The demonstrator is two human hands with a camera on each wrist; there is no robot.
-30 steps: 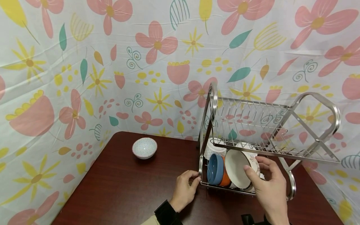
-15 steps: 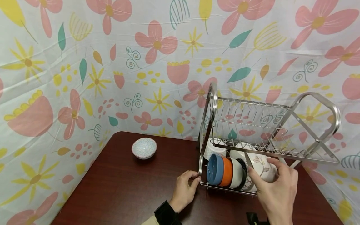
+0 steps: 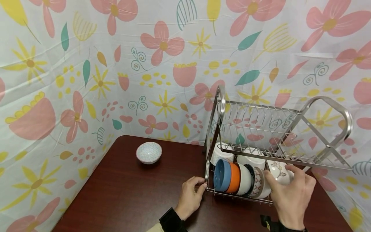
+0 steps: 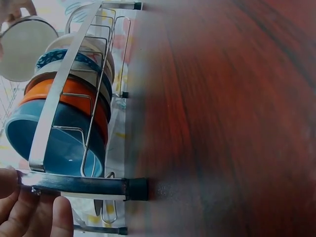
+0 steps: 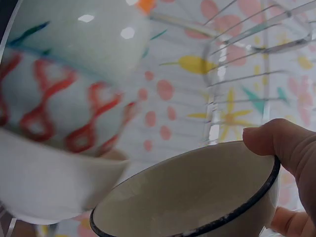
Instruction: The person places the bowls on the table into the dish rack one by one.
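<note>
My right hand (image 3: 294, 190) pinches the rim of a white bowl with a floral pattern (image 3: 279, 170), at the right end of the dish rack's lower tier. The right wrist view shows this bowl's pale inside and dark rim (image 5: 274, 180), with the thumb on its edge. My left hand (image 3: 191, 195) grips the front left corner of the metal dish rack (image 3: 285, 158). To the left of the held bowl stand several bowls on edge in a row: a blue bowl (image 3: 221, 175), an orange bowl (image 3: 234, 177), a white bowl (image 3: 244, 179) and a red-patterned bowl (image 3: 257, 183).
White dishes (image 3: 251, 158) stand behind the row in the lower tier. A small patterned bowl (image 3: 149, 152) sits apart on the dark wooden table (image 3: 139, 196). The rack's upper tier (image 3: 261, 125) overhangs the bowls. A flowered cloth (image 3: 162, 80) hangs behind.
My right hand has moved rightward with the floral bowl, whose inside has turned away from the head view. More of the bowl row now shows. My left hand stays on the rack.
</note>
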